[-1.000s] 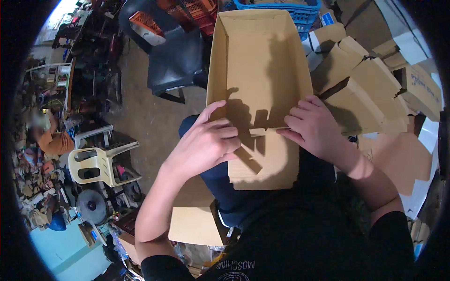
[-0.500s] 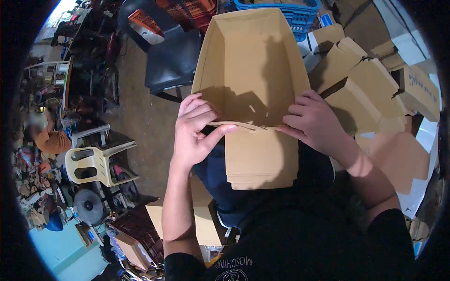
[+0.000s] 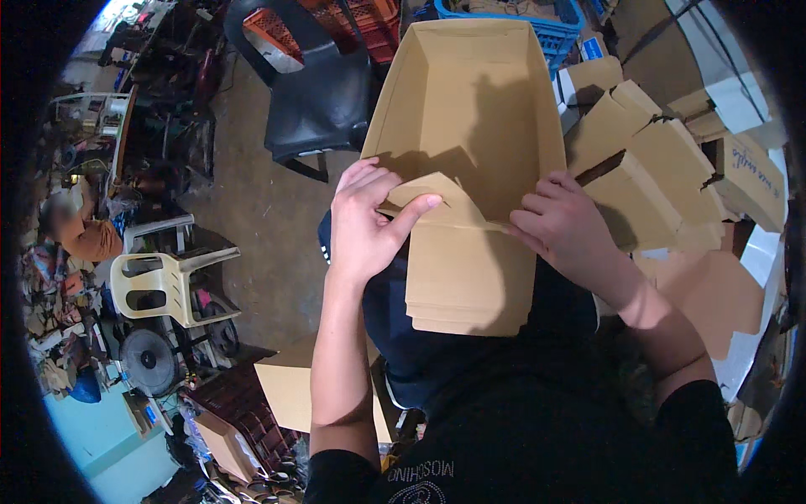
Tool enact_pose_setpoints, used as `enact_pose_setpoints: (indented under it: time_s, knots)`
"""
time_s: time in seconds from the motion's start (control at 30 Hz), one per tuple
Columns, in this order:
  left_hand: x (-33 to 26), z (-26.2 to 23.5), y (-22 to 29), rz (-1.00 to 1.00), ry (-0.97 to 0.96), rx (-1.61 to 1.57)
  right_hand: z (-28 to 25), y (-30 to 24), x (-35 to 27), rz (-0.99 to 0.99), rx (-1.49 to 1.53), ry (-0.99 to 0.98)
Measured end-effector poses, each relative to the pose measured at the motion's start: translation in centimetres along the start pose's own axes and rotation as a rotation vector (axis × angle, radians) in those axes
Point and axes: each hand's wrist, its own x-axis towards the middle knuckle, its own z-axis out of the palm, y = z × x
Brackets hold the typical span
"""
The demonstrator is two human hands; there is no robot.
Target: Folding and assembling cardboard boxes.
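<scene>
A long brown cardboard box rests over my lap, its inside facing up and its far wall standing. At its near end a wide flap hangs down toward me. My left hand grips the near left corner, thumb pressed on a folded triangular tab that now leans over the box's near edge. The fingers of my right hand are closed on the near right corner, where the side wall meets the flap. Part of the right fingertips is hidden behind the cardboard.
Opened cardboard boxes lie piled at the right. A black chair and a blue crate stand at the far side. To the left are a cream plastic chair and a fan. Another person is at the far left.
The triangular tab at the near edge has risen and shows its face under my left thumb. My view has shifted slightly; my right hand stays at its corner.
</scene>
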Motion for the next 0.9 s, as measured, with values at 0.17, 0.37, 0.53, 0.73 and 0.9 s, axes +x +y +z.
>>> enact_pose_setpoints:
  time_s: [0.17, 0.37, 0.53, 0.73, 0.9]
  knots:
    - [-0.1, -0.1, 0.4, -0.029, -0.006, -0.036, 0.0, -0.5, -0.3, -0.003, 0.0, -0.014]
    - [0.2, 1.2, 3.1, 0.078, -0.051, 0.17, 0.6, -0.2, 0.0, 0.009, -0.065, 0.012]
    - [0.6, 1.7, 4.2, 0.14, -0.084, 0.266, 0.3, 1.7, 0.2, 0.018, -0.001, 0.13]
    - [1.0, 2.3, 5.0, 0.096, -0.066, 0.371, 0.6, 2.0, 0.3, -0.065, 0.033, 0.104]
    - [0.7, 2.8, 5.5, 0.102, -0.297, 0.396, 0.9, 1.3, 0.6, -0.062, 0.023, 0.156]
